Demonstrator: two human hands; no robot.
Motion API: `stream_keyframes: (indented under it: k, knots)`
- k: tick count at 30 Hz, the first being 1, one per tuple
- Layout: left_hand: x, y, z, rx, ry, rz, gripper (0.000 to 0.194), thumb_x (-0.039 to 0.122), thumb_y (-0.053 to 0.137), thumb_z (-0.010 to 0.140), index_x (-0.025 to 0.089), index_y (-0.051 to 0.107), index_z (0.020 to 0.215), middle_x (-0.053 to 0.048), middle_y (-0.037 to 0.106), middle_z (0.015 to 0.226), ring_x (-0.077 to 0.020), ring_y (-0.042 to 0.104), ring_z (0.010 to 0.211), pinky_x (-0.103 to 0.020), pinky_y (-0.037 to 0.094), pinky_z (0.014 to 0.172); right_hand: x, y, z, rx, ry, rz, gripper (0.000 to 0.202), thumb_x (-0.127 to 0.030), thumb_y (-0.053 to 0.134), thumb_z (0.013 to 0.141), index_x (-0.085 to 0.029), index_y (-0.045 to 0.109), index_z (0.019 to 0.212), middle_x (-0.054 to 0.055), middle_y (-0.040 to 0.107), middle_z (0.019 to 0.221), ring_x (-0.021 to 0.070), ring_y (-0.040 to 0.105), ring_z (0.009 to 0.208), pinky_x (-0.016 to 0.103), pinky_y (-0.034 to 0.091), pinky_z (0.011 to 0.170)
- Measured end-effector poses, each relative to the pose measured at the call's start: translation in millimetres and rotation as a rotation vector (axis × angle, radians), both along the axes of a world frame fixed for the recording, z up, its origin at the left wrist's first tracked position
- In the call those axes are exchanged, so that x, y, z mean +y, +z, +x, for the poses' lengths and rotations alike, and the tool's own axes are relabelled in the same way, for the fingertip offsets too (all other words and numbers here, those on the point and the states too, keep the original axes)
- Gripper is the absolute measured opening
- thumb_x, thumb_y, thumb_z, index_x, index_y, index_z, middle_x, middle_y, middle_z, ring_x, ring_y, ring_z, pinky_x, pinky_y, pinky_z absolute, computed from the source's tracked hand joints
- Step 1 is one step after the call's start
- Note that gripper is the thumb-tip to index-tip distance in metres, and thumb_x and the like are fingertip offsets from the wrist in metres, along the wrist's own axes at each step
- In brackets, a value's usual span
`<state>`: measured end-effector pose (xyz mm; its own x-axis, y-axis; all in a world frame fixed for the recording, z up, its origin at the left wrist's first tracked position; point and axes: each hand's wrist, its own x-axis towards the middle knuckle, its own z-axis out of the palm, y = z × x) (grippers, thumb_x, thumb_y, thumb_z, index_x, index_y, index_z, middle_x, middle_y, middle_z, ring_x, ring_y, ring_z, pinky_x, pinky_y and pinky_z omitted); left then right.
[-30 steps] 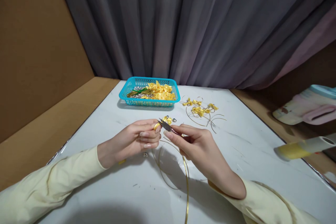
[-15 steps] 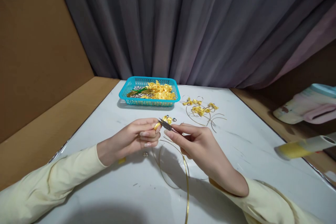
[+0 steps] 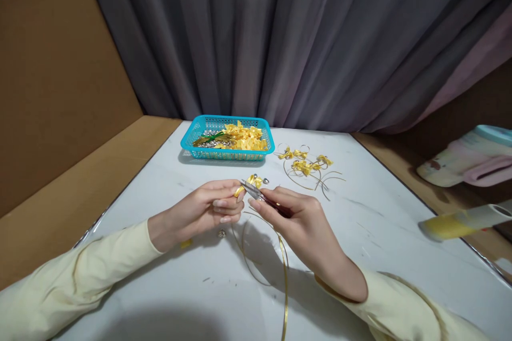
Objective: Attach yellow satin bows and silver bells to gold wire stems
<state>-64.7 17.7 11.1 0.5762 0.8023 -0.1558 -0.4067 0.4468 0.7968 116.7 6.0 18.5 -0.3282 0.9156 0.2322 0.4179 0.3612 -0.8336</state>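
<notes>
Between thumb and fingertips, my left hand point(image 3: 216, 203) pinches a yellow ribbon bow point(image 3: 253, 181) above the middle of the table. Small pointed snips point(image 3: 253, 191) are gripped in my right hand point(image 3: 301, 219), their blades lying against the ribbon at my left fingertips. Whether the blades close on anything is too small to tell. A small silver bell point(image 3: 265, 181) shows just right of the bow. Thin gold cord point(image 3: 285, 287) curves over the marble-patterned table below my hands, and another silver bell point(image 3: 222, 234) lies near my left hand.
A blue basket point(image 3: 228, 154) at the back holds yellow ribbon bows, silver bells and gold ties. Several yellow bows with cords point(image 3: 304, 167) lie to its right. At the right edge are a tape roll point(image 3: 450, 227) and a pale pitcher-like container point(image 3: 460, 162). Grey curtains point(image 3: 240, 37) hang behind.
My right hand and the snips have turned slightly, and the blades now catch more light. My left hand keeps its hold on the bow, almost unmoved.
</notes>
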Motion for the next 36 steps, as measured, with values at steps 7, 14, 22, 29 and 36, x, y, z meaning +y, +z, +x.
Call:
stream_keyframes:
  k: [7,14,22,29,36]
  knots:
    - [2.7,2.4,0.8,-0.037,0.019,-0.02,0.027,0.01,0.043,0.087,0.014,0.045,0.06,0.006,0.02,0.053,-0.009,0.017,0.048,-0.017,0.033,0.049,2.9,9.7,2.2,0.083,-0.04,-0.056,0.027,-0.035,0.055,0.084,-0.015,0.069,0.072,-0.001,0.047,0.06,0.008,0.036,0.049,0.023,0.031,0.044]
    - [5.3,-0.7,-1.1,-0.121,-0.053,-0.099,0.028,0.009,0.039,0.085,0.013,0.048,0.059,0.007,0.017,0.046,-0.0085,0.014,0.044,-0.017,0.033,0.047,9.8,30.8,16.2,0.252,-0.185,-0.221,0.039,-0.047,0.066,0.072,-0.015,0.069,0.093,-0.005,0.035,0.053,0.0055,0.026,0.042,0.021,0.023,0.035]
    - [-0.6,-1.2,1.4,-0.032,-0.197,-0.106,0.022,0.012,0.043,0.08,0.016,0.042,0.058,0.009,0.016,0.044,-0.0083,0.015,0.043,-0.019,0.027,0.045,12.3,26.5,10.3,0.087,0.01,-0.288,0.035,-0.05,0.058,0.078,-0.016,0.066,0.077,-0.008,0.03,0.046,0.0062,0.029,0.041,0.021,0.027,0.039]
    - [-13.2,23.4,-3.7,0.713,0.056,0.692,0.026,0.026,0.044,0.09,0.017,0.052,0.067,0.004,0.039,0.056,-0.0098,0.031,0.05,-0.021,0.025,0.049,11.5,32.2,18.0,-0.033,0.02,-0.147,0.034,-0.051,0.06,0.077,-0.017,0.062,0.074,-0.005,0.038,0.052,0.0072,0.032,0.045,0.022,0.027,0.041]
    - [-17.8,17.3,-2.7,0.907,0.069,1.088,0.017,0.018,0.051,0.086,0.02,0.067,0.081,-0.001,0.058,0.065,-0.0134,0.046,0.056,-0.022,0.032,0.057,10.8,23.0,10.4,-0.008,0.182,-0.306,0.043,-0.048,0.054,0.083,-0.019,0.038,0.056,-0.008,0.03,0.048,0.0062,0.027,0.044,0.022,0.025,0.044]
